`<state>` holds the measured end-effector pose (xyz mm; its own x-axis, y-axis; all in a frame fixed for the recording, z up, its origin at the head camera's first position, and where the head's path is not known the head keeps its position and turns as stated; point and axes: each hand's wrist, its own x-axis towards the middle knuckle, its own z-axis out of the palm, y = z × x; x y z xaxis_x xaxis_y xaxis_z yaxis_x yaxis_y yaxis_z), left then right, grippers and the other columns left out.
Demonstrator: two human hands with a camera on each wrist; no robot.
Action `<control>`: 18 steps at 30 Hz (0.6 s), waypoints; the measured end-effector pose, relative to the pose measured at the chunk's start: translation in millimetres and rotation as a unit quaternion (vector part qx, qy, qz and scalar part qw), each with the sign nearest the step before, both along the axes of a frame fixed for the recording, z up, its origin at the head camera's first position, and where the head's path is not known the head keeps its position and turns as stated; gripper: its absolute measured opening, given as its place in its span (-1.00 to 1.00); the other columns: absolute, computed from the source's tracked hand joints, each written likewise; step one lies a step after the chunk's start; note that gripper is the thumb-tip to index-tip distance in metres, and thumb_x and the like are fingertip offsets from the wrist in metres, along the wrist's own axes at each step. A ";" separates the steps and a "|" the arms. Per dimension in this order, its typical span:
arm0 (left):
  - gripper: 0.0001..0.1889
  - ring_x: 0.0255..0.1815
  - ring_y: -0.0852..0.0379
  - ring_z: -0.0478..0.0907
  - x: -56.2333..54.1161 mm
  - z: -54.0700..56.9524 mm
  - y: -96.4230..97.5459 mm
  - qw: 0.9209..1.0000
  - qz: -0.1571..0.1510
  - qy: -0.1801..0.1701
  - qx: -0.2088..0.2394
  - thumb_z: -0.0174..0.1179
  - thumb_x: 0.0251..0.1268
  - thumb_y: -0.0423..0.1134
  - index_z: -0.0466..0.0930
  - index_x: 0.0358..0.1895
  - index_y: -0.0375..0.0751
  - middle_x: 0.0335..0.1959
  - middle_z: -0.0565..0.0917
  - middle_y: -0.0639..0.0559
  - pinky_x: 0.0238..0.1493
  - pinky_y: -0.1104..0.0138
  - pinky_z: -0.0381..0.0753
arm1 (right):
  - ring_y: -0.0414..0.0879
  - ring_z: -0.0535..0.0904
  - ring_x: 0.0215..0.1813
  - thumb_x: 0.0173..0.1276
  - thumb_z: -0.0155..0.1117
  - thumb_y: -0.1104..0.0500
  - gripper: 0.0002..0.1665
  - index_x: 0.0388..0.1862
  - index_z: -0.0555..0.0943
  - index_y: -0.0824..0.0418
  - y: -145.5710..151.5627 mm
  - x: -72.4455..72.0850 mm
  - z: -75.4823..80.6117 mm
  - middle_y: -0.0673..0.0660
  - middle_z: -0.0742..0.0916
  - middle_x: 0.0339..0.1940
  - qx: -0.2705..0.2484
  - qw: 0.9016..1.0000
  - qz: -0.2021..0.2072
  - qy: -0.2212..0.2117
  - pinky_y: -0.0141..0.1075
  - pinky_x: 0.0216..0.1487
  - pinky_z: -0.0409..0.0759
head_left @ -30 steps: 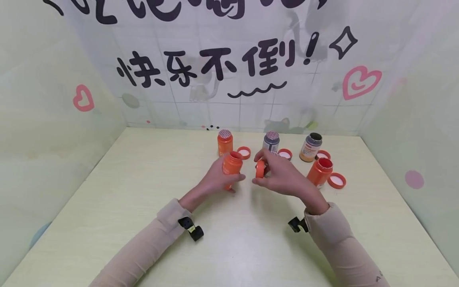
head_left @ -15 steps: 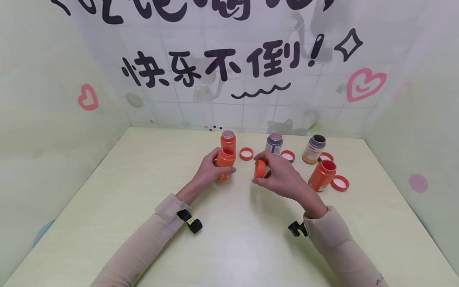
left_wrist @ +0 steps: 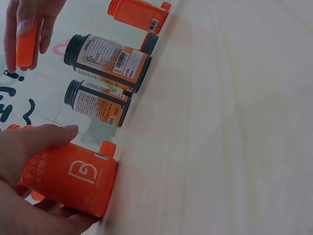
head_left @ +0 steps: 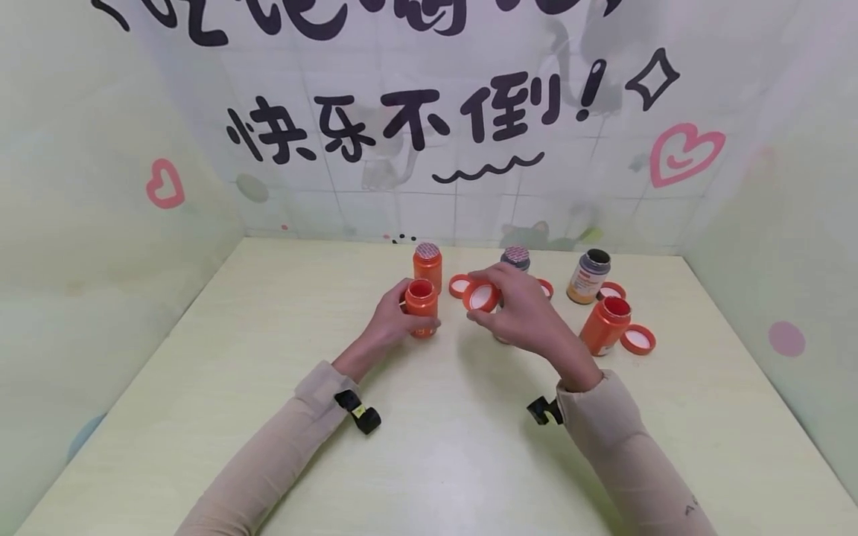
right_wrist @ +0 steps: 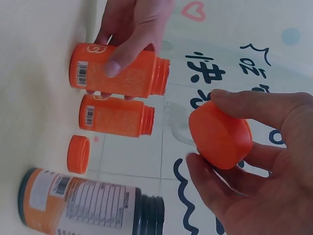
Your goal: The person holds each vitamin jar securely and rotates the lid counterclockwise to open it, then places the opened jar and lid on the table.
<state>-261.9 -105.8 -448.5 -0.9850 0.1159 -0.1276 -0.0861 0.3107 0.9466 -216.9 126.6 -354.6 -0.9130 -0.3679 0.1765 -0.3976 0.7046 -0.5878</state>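
Observation:
My left hand (head_left: 392, 324) grips an open orange bottle (head_left: 421, 301), fingers and thumb wrapped round its sides. The bottle stands upright, and in the left wrist view its base (left_wrist: 105, 196) is right at the tabletop. To the right, my right hand (head_left: 523, 313) pinches an orange screw cap (head_left: 481, 296) between thumb and fingers, raised above the table. The cap's white inner face is turned toward the head camera; the right wrist view shows its orange outside (right_wrist: 220, 134). A gap separates cap and bottle mouth.
Behind the held bottle stands a sealed orange bottle (head_left: 427, 268), with a loose cap (head_left: 459, 286) beside it. My right hand partly hides dark bottles (head_left: 515, 257). Further right are an open dark bottle (head_left: 590, 277), an open orange bottle (head_left: 605, 327) and caps (head_left: 638, 339). Printed walls enclose the table.
My left hand has shifted the orange bottle left and brought it down to the tabletop. My right hand has turned the cap so that its white inside shows in the head view.

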 end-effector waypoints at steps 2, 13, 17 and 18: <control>-0.27 0.46 -0.11 0.41 0.4 -0.6 -0.7 1.000 0.002 0.002 -0.006 0.48 0.19 -0.37 0.36 0.40 -0.03 0.38 0.51 -0.03 0.47 -0.07 0.46 | 0.09 0.59 0.18 0.18 0.61 0.07 -0.32 0.28 0.64 0.21 -6.0 -2.9 3.0 0.18 0.69 0.20 0.006 1.000 -0.004 0.003 -0.08 0.04 0.74; -0.25 0.46 -0.12 0.42 0.7 -1.0 -1.4 1.000 0.000 0.008 -0.014 0.48 0.18 -0.39 0.34 0.42 -0.05 0.40 0.50 -0.05 0.50 -0.08 0.43 | 0.14 0.60 0.13 0.20 0.56 0.14 -0.35 0.28 0.62 0.25 -43.1 -21.4 -11.3 0.26 0.63 0.20 0.096 0.991 -0.066 -0.062 -0.02 0.05 0.77; -0.26 0.46 -0.11 0.43 0.9 -0.3 -1.3 1.000 -0.002 0.005 -0.012 0.48 0.18 -0.38 0.35 0.41 -0.04 0.39 0.51 -0.04 0.50 -0.08 0.43 | 0.10 0.62 0.09 0.27 0.50 0.18 -0.38 0.31 0.61 0.24 -52.4 -27.6 -27.4 0.24 0.68 0.18 0.094 0.991 -0.065 -0.076 -0.09 0.07 0.76; -0.27 0.46 -0.11 0.43 0.8 0.0 -1.3 1.000 -0.001 0.005 -0.013 0.49 0.17 -0.38 0.36 0.40 -0.04 0.38 0.51 -0.03 0.50 -0.07 0.43 | 0.09 0.62 0.06 0.29 0.49 0.18 -0.39 0.32 0.60 0.24 -54.0 -28.9 -31.5 0.23 0.69 0.17 0.094 0.990 -0.066 -0.082 -0.13 0.05 0.76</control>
<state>-261.0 -107.1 -448.5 -0.9859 0.1152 -0.1217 -0.0767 0.3351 0.9391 -245.8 72.6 -386.1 -0.9663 -0.2548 -0.0375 -0.2043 0.8471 -0.4906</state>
